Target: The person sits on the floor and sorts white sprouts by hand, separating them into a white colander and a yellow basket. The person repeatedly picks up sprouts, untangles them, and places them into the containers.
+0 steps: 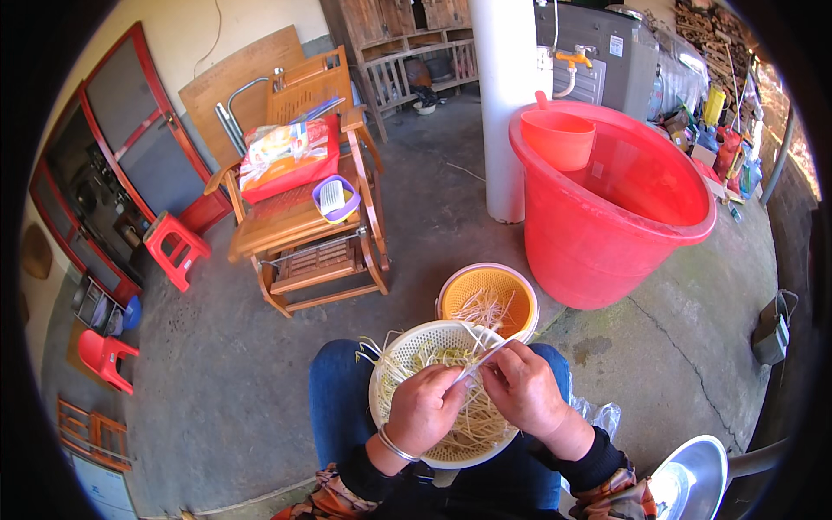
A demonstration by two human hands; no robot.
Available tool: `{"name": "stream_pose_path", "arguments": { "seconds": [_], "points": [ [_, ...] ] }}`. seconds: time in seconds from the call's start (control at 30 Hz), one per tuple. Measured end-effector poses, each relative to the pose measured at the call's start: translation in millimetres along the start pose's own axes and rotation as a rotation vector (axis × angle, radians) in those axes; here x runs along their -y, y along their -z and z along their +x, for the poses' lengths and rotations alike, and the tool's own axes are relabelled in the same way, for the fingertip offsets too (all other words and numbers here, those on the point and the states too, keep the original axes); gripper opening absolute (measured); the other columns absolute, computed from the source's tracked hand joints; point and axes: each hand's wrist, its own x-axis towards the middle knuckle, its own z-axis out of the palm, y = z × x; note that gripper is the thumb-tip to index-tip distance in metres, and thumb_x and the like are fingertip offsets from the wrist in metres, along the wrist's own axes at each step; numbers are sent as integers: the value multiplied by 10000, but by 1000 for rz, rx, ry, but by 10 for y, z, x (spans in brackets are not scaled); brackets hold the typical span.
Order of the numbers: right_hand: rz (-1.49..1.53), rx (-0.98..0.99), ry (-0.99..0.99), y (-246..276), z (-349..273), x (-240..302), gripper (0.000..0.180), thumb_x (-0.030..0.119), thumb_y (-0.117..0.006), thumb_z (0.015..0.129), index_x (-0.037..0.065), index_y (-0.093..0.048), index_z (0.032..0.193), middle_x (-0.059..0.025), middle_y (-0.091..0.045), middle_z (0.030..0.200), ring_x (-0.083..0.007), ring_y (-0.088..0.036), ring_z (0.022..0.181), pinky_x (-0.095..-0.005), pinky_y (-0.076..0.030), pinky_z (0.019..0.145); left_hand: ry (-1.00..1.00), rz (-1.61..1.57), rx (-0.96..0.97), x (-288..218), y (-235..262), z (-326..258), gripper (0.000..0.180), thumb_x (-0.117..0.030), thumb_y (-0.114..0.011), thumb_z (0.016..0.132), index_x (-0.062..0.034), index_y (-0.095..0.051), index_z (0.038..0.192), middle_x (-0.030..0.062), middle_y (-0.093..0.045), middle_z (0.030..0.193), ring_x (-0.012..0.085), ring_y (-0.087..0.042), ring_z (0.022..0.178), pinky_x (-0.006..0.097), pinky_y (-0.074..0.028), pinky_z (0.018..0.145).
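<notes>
A cream plastic colander [468, 458] rests on my lap between my knees, holding a pile of long pale bean sprouts [478, 429]. Above its far side, my left hand [425, 407] and my right hand [530, 390] are close together, both with fingers pinched. Between them stretches a thin whitish bean sprout [479, 363], gripped by both. Its ends are hidden by my fingers. Some sprouts hang over the colander's left rim. Just beyond stands an orange basket [452, 295] set in a pale round container, with a smaller heap of sprouts in it.
Ahead to the right is a large red tub [589, 251] with a red dipper [559, 143] at its rim, beside a white pillar [501, 104]. A wooden chair [286, 225] carries bags and a purple basket. A metal basin [693, 477] lies near my right side. Red stools stand left.
</notes>
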Motion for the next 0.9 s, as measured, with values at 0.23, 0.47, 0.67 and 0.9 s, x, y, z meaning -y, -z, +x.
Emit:
{"name": "stream_pose_path", "arguments": {
  "seconds": [0.23,0.47,0.67,0.9],
  "points": [
    [52,-9,-12,27,-17,-47,124,-5,-681,777,14,-621,884,-152,-633,811,-337,-643,665,-377,-540,601,-8,40,32,8,87,26,144,-86,-684,845,12,-674,951,169,-677,840,332,-662,749,387,-530,653],
    [381,-1,-104,153,-23,91,137,-39,-651,799,5,-628,926,-135,-613,799,-299,-632,669,-344,-525,601,-47,193,113,-39,104,56,108,-104,-665,846,-27,-678,922,130,-661,799,311,-656,712,400,-525,615],
    [10,121,188,200,103,10,254,-42,-654,762,16,-658,1010,-129,-604,861,-311,-636,714,-359,-528,615,-84,361,190,-103,93,51,74,-81,-689,809,-37,-691,868,128,-647,768,305,-639,666,378,-523,586],
    [-161,289,199,174,18,-102,217,13,-682,795,-9,-667,1011,-151,-623,894,-318,-645,762,-378,-536,656,-109,414,234,-88,70,31,62,-76,-675,821,-22,-686,849,109,-638,745,268,-636,642,364,-515,561]
  ]
}}
